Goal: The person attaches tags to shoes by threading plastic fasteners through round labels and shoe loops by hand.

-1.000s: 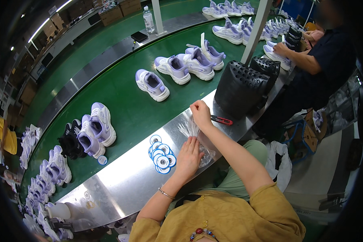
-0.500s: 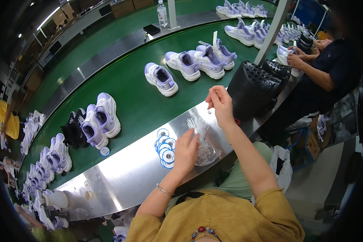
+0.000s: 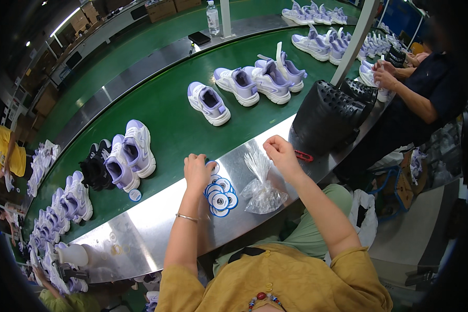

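My left hand [image 3: 196, 171] is over the metal ledge with its fingers bent and apart. Its thumb is at the edge of the uppermost round tag in a loose pile of blue-rimmed white tags [image 3: 220, 200]. My right hand [image 3: 282, 155] is closed in a pinch above the ledge; whatever lies between its fingertips is too small to make out. Between the hands sits a clear plastic bag [image 3: 265, 197] with thin, clear plastic strands [image 3: 258, 164] fanning out of its top.
White-and-lilac sneakers [image 3: 209, 103] stand on the green conveyor belt [image 3: 166, 138], beside black sneakers [image 3: 95, 169]. A black perforated bin-like object [image 3: 317, 117] and a red tool [image 3: 303, 155] are at the right. A co-worker [image 3: 426, 93] handles a shoe beyond a metal post [image 3: 356, 44].
My left hand has moved left and away, from beside the plastic bag to the far end of the tag pile. My right hand has come nearer and lower, still pinched.
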A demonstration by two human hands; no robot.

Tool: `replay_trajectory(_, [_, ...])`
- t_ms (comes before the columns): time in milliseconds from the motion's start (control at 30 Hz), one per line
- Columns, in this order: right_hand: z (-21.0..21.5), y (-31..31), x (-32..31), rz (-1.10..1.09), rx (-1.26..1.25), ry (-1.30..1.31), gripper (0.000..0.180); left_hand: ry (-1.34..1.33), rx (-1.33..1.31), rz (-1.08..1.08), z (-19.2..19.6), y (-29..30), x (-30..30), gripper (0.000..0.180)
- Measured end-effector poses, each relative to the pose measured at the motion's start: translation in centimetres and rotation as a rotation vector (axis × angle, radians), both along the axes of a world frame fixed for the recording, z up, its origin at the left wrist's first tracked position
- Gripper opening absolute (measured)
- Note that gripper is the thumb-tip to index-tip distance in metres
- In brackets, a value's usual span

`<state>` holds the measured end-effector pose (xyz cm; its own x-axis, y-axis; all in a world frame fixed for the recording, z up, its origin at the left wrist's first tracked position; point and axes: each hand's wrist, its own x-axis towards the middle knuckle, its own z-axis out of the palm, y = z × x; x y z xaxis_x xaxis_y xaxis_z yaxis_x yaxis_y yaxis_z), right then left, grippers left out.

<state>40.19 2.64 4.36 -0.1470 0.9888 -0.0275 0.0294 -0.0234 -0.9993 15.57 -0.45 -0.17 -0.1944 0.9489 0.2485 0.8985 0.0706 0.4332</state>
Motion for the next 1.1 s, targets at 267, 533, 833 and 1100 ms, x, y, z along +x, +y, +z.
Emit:
replay_trajectory(267, [-0.4,-0.5,-0.3,0.017,-0.011,0.022,0.009,-0.4,-0.017,-0.027,0.7,0.6,-0.9,0.013])
replay_trajectory(533, [3.4,-4.2,-4.6,0.089,0.281,-0.24,0.008,-1.34,0.108,-0.009,7.0,-3.9,5.1,0.013])
replay_trajectory(833, [5.2,-4.6,-5.4,-0.03,0.567,-0.392,0.009,-1.4,0.211,-0.067,8.9,-5.2,7.5,0.014])
replay_trajectory(1100, [4.6,-5.2,-5.3,-0.077,0.652,-0.452,0.006,-1.648,0.243,-0.098,8.6,-5.7,8.5,0.016])
